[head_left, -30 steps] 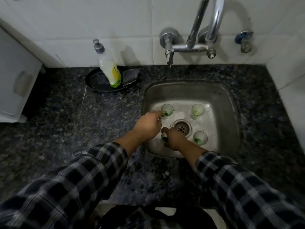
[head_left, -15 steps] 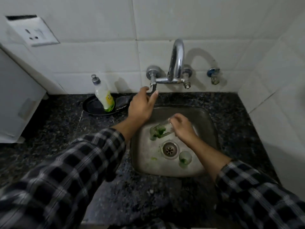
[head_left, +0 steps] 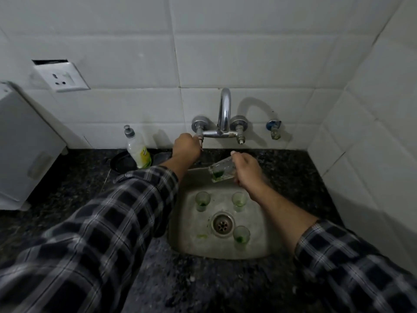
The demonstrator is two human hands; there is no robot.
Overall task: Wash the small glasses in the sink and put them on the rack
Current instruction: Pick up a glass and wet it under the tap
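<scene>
My right hand holds a small glass with green residue, tipped on its side above the back of the steel sink. My left hand grips the left tap handle of the chrome faucet. No water shows at the spout. Three more small glasses stand upright in the basin: back left, back right and front right of the drain. A green smear lies on the sink floor. No rack is in view.
A dish soap bottle stands in a black dish on the dark granite counter left of the sink. A white appliance fills the far left. A wall socket and a small blue-capped tap sit on the tiled wall.
My right hand lifted one glass out of the sink and tipped it under the faucet. My left hand left the basin and closed on the left tap handle.
</scene>
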